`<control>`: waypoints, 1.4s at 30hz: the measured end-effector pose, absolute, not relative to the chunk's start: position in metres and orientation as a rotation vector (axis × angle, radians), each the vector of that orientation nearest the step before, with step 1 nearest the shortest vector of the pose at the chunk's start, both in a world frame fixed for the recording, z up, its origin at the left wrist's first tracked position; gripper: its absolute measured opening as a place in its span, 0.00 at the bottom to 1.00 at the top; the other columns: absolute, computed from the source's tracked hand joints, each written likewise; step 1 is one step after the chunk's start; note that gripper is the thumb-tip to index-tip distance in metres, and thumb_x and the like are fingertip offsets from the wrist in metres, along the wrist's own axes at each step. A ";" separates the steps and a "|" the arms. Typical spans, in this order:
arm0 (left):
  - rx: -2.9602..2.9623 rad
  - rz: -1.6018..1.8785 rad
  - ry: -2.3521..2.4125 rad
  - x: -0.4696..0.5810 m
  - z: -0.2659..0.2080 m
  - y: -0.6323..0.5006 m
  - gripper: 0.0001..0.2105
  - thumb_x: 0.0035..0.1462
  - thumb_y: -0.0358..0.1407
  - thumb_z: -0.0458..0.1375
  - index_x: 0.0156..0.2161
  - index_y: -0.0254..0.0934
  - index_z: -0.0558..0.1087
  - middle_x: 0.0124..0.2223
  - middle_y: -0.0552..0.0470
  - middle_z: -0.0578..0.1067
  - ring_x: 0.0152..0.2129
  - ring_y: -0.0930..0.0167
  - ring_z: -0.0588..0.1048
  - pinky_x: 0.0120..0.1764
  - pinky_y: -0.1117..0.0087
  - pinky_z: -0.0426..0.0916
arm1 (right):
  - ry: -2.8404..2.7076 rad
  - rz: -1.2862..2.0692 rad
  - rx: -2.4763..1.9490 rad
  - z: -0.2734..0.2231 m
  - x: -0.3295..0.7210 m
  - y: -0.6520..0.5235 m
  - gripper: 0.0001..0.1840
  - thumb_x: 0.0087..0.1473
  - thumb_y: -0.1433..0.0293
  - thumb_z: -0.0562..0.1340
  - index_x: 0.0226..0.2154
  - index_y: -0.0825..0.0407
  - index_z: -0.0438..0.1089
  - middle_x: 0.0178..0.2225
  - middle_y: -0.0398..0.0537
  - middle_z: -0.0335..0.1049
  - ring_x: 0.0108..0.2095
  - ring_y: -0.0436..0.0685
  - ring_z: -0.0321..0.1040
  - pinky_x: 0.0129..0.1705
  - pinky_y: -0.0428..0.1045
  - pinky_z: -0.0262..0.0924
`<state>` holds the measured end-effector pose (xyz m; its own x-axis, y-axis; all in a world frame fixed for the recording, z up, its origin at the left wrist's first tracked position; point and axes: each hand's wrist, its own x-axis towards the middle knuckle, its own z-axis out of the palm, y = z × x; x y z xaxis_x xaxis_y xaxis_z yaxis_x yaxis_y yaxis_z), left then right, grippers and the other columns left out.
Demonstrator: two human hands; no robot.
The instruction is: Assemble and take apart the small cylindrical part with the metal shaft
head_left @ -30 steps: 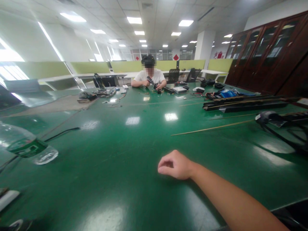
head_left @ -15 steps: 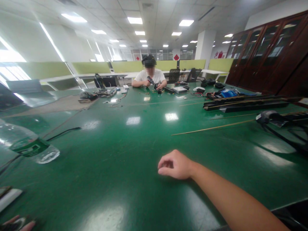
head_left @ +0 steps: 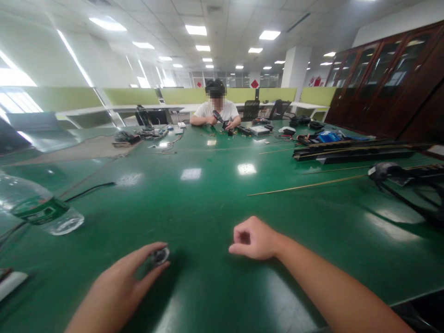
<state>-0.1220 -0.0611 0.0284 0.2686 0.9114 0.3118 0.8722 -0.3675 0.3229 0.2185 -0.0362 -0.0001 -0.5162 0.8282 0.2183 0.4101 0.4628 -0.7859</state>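
Note:
Between the thumb and fingers of my left hand (head_left: 121,282) is a small round piece (head_left: 160,255) with a silvery rim and a dark middle. It is held above the green table (head_left: 194,217), and its exact kind is too blurred to make out. My right hand (head_left: 255,238) rests on the tabletop a short way to the right. Its fingers are loosely curled in toward the thumb, and nothing shows in the hollow between them.
A clear plastic bottle with a green label (head_left: 41,210) lies at the left, near a black cable (head_left: 92,190). Thin brass-coloured rods (head_left: 305,186), black rails (head_left: 357,150) and a black strapped device (head_left: 391,173) lie right. Across the table, a person (head_left: 215,111) holds a tool.
My left hand has come in from the lower left corner toward the middle, bringing the small round piece. My right hand stays in place, its fingers curled in a little more.

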 end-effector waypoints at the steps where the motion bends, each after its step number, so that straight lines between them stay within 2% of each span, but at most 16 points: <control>1: 2.465 0.630 1.613 -0.104 0.029 -0.056 0.19 0.57 0.52 0.58 0.48 0.46 0.75 0.45 0.52 0.80 0.40 0.62 0.80 0.42 0.63 0.76 | -2.120 0.905 -1.027 0.000 0.219 -0.036 0.16 0.51 0.61 0.68 0.22 0.54 0.68 0.20 0.40 0.66 0.21 0.47 0.59 0.24 0.43 0.52; 6: 2.493 0.571 1.211 -0.009 0.037 -0.032 0.12 0.58 0.38 0.60 0.48 0.46 0.73 0.45 0.55 0.79 0.40 0.66 0.78 0.44 0.67 0.73 | -2.052 0.902 -1.003 0.000 0.222 -0.033 0.10 0.49 0.66 0.68 0.26 0.53 0.67 0.23 0.39 0.66 0.23 0.48 0.60 0.26 0.43 0.54; 11: 2.353 0.771 1.029 0.011 0.018 -0.017 0.14 0.58 0.32 0.60 0.49 0.46 0.72 0.48 0.56 0.78 0.44 0.69 0.77 0.49 0.68 0.71 | -1.983 0.932 -0.979 -0.002 0.224 -0.029 0.08 0.48 0.70 0.67 0.28 0.52 0.66 0.26 0.40 0.67 0.26 0.49 0.61 0.29 0.43 0.57; 18: 2.315 0.819 0.894 -0.007 0.005 -0.028 0.13 0.58 0.33 0.61 0.49 0.46 0.73 0.47 0.54 0.79 0.43 0.70 0.77 0.48 0.69 0.72 | -2.024 1.033 -0.984 0.000 0.219 -0.036 0.09 0.48 0.68 0.68 0.28 0.53 0.67 0.26 0.41 0.68 0.26 0.50 0.62 0.29 0.43 0.57; 24: 2.311 0.782 0.841 -0.003 0.010 -0.029 0.10 0.59 0.35 0.60 0.47 0.45 0.74 0.46 0.52 0.79 0.43 0.68 0.77 0.48 0.66 0.72 | -2.021 1.073 -0.979 0.001 0.221 -0.036 0.16 0.48 0.60 0.70 0.25 0.53 0.67 0.25 0.42 0.68 0.24 0.49 0.62 0.28 0.44 0.57; 31: 2.267 0.800 0.792 -0.002 0.011 -0.029 0.09 0.59 0.33 0.59 0.45 0.41 0.74 0.47 0.48 0.78 0.44 0.68 0.77 0.49 0.67 0.72 | -2.023 1.053 -0.991 -0.002 0.221 -0.037 0.15 0.48 0.62 0.70 0.25 0.54 0.67 0.25 0.42 0.69 0.25 0.49 0.63 0.28 0.44 0.58; 38: 2.277 0.745 0.891 -0.001 0.012 -0.030 0.10 0.57 0.34 0.62 0.45 0.45 0.74 0.43 0.55 0.79 0.39 0.70 0.77 0.44 0.70 0.70 | -2.042 0.985 -1.067 -0.003 0.218 -0.037 0.13 0.50 0.63 0.69 0.25 0.54 0.70 0.24 0.42 0.70 0.24 0.48 0.62 0.27 0.43 0.56; 42: 2.232 0.756 0.954 0.000 0.011 -0.028 0.11 0.56 0.37 0.64 0.45 0.44 0.75 0.42 0.56 0.79 0.37 0.70 0.77 0.43 0.71 0.70 | -2.016 0.981 -1.127 -0.002 0.216 -0.038 0.12 0.52 0.63 0.68 0.26 0.54 0.72 0.24 0.42 0.70 0.24 0.49 0.63 0.27 0.43 0.57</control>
